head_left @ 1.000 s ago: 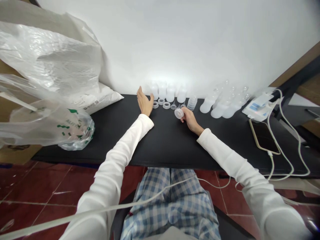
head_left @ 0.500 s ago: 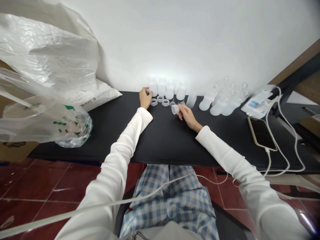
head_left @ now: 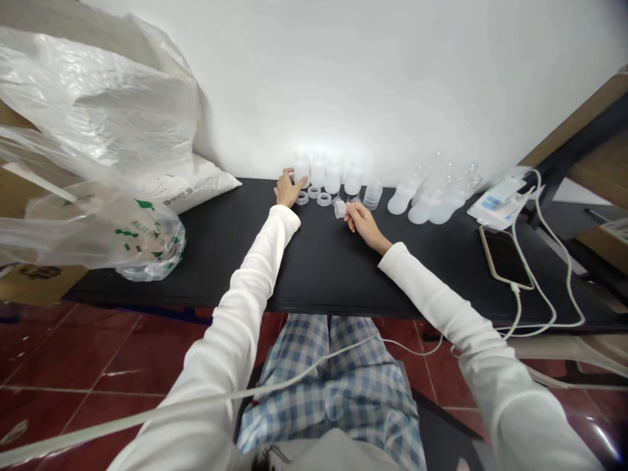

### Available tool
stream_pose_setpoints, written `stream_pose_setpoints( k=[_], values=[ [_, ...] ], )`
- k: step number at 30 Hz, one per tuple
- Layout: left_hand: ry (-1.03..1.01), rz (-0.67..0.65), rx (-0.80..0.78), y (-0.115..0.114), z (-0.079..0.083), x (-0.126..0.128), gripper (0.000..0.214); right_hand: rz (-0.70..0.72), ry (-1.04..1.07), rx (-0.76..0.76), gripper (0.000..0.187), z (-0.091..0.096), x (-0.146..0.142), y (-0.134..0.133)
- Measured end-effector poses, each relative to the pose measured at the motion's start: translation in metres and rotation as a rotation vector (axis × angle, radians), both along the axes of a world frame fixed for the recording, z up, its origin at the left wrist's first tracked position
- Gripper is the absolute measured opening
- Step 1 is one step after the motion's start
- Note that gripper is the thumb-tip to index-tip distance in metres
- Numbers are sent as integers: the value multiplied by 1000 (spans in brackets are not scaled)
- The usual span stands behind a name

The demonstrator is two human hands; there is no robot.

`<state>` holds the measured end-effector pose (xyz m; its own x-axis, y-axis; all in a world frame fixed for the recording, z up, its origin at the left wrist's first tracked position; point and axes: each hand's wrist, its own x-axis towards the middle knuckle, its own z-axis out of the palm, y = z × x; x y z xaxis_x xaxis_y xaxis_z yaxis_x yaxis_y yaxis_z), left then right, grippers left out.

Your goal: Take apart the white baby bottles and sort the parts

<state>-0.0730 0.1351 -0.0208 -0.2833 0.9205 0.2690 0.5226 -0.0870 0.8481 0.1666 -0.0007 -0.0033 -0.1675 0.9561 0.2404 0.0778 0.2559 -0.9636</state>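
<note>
Thumb and fingertips of your right hand [head_left: 363, 221] pinch a small, clear plastic cup [head_left: 340, 209], nearly closed on it, with the cup held just above the matte black tabletop [head_left: 333, 275]. Your left hand [head_left: 288, 188] lies at the far edge of that tabletop, its fingers half curled against the leftmost of four frosted translucent plastic cylinders [head_left: 301, 169]; you cannot tell whether they grip it or only touch it.

Just in front of those cylinders on the tabletop lie flat translucent plastic rings [head_left: 324, 199], close to your left hand. To the right of your right hand, also on the tabletop, stand a short stack of clear plastic cups [head_left: 373, 195] and a cluster of frosted plastic bottles with clear tips [head_left: 426, 203]. Further right on it lie a white-and-blue packet [head_left: 500, 203], a gold-edged smartphone [head_left: 505, 258] and a white cable [head_left: 542, 281]. Beyond the tabletop's left end sit a white woven sack [head_left: 201, 186] and a crumpled clear plastic bag with green print [head_left: 147, 248].
</note>
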Motion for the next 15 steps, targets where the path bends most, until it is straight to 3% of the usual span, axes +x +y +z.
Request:
stream_pose_setpoints(
  k=[4,7,10,15],
  values=[
    [-181,-11,158,9,-8,-6,53,1,35,-4,66,-3,0,4],
    [-237,10,340,0,-9,-10,54,10,62,-8,66,-5,1,6],
    [-96,-17,496,-28,-3,-9,56,-2,108,-10,66,-7,3,10],
    [181,-340,519,-92,10,-2,56,-82,181,-7,64,-9,5,12]
  ],
)
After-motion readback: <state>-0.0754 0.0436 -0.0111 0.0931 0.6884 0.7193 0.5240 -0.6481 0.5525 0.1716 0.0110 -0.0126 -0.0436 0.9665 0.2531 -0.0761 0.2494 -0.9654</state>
